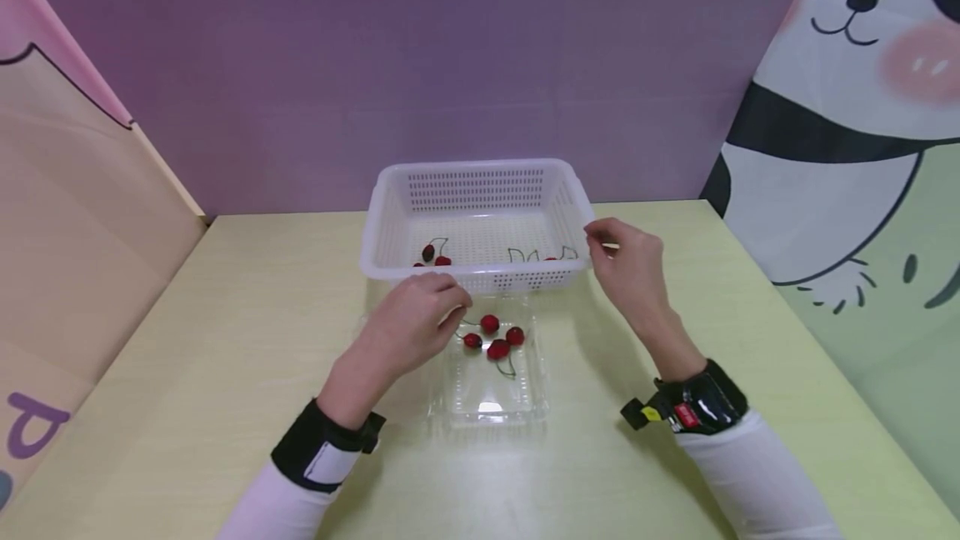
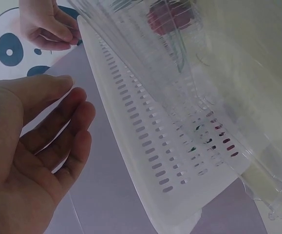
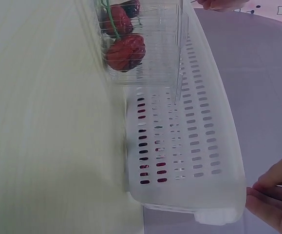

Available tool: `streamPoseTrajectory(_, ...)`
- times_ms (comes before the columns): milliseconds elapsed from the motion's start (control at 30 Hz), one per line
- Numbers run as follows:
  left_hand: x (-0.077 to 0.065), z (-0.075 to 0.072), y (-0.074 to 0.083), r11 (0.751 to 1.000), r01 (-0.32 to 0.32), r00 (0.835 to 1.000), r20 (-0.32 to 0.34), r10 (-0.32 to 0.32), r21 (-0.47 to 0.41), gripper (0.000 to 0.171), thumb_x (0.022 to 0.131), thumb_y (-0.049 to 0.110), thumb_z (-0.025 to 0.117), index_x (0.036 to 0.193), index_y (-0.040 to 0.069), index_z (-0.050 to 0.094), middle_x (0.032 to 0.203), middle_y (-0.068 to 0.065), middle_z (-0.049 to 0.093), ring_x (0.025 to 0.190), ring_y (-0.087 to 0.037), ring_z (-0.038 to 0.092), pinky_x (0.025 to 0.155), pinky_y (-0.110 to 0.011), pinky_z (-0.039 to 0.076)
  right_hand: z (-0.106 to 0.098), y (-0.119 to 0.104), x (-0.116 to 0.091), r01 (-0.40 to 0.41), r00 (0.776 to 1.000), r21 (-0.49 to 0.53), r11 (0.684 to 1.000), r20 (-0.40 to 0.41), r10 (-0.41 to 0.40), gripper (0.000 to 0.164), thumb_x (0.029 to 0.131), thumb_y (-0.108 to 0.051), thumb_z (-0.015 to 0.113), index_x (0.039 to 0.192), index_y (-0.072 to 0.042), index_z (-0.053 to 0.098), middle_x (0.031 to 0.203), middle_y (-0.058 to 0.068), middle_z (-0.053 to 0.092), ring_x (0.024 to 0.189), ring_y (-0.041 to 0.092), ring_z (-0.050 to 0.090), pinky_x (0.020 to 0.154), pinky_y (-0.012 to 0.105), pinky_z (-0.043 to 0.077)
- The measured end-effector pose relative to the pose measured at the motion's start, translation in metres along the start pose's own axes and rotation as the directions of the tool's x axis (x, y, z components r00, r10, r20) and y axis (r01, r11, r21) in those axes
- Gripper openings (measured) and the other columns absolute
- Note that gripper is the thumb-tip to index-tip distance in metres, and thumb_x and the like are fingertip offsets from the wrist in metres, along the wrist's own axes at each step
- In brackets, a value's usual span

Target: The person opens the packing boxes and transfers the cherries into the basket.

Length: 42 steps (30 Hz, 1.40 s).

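My left hand (image 1: pixel 416 319) hovers over the left side of a clear plastic box (image 1: pixel 468 398), fingers loosely bent. In the left wrist view, the fingers (image 2: pixel 80 119) show nothing between them and the thumb. Several red cherries with green stems, one of them a cherry (image 1: pixel 498 349) near the middle, lie in the box. At the right rim of a white perforated basket (image 1: pixel 480 277) is my right hand (image 1: pixel 628 269), thumb and fingertips together right at the edge. I cannot tell whether they pinch anything. More cherries, such as a dark cherry (image 1: pixel 428 252), lie in the basket.
The basket stands at the back of the pale wooden table (image 1: pixel 255 332), in front of a purple wall panel (image 1: pixel 315 65). The plastic box sits directly in front of it. Printed side panels (image 1: pixel 847 190) flank the table.
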<state>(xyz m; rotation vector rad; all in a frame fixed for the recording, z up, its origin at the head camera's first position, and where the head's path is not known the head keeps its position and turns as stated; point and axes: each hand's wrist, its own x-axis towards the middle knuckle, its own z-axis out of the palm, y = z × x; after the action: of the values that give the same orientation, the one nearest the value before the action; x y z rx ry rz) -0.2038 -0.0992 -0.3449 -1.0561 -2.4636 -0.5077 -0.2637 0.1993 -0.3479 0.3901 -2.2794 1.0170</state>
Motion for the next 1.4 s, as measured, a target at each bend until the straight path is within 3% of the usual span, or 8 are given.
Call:
streamPoseTrajectory(433,0.000,0.000,0.001,1.000,-0.006,1.000,0.019,0.006,-0.016,0.011,0.085,-0.001,0.080,0.095,0.003,0.078,0.089,-0.005,0.072,0.081,-0.021,0.068,0.076,-0.032,0.058,-0.002,-0.005,-0.001,0.005,0.999,-0.015,1.000,0.036,-0.004,0.012,0.088,0.011,0.067,0.099,0.009,0.072,0.095,0.021,0.074,0.085,0.034,0.074,0.072,0.044,0.062)
streamPoseTrajectory(633,0.000,0.000,0.003,1.000,0.007,0.996,0.085,-0.008,0.008,0.015,0.084,0.001,0.081,0.097,0.005,0.077,0.093,-0.005,0.072,0.085,-0.021,0.068,0.079,-0.032,0.058,-0.003,-0.011,-0.002,0.034,0.999,-0.021,0.999,0.041,-0.033,0.012,0.088,0.011,0.068,0.098,0.008,0.072,0.093,0.020,0.074,0.082,0.032,0.073,0.069,0.044,0.062)
streamPoseTrajectory(900,-0.001,0.002,0.003,1.000,0.006,0.984,0.180,-0.005,-0.008,0.021,0.083,0.003,0.083,0.103,0.006,0.076,0.100,-0.005,0.071,0.091,-0.021,0.068,0.085,-0.033,0.057,-0.002,-0.016,-0.004,0.077,0.995,-0.013,0.997,0.060,-0.076,0.012,0.087,0.010,0.070,0.098,0.008,0.072,0.090,0.019,0.074,0.079,0.031,0.071,0.067,0.046,0.062)
streamPoseTrajectory(1133,-0.002,0.004,0.004,0.997,0.027,0.966,0.258,-0.007,-0.075,0.024,0.086,0.005,0.082,0.108,0.007,0.075,0.103,-0.002,0.071,0.095,-0.018,0.065,0.087,-0.033,0.055,-0.001,-0.019,-0.005,0.081,0.993,-0.028,0.996,0.094,-0.078,0.012,0.087,0.010,0.071,0.099,0.007,0.073,0.091,0.018,0.074,0.078,0.029,0.071,0.066,0.043,0.061)
streamPoseTrajectory(1400,-0.003,0.007,0.006,0.995,0.042,0.943,0.333,-0.010,-0.090,0.023,0.087,0.005,0.080,0.109,0.006,0.075,0.103,-0.006,0.070,0.096,-0.020,0.063,0.088,-0.035,0.054,0.000,-0.023,-0.006,0.120,0.987,-0.037,0.992,0.115,-0.115,0.011,0.087,0.009,0.071,0.097,0.005,0.073,0.088,0.016,0.074,0.077,0.028,0.070,0.066,0.043,0.061)
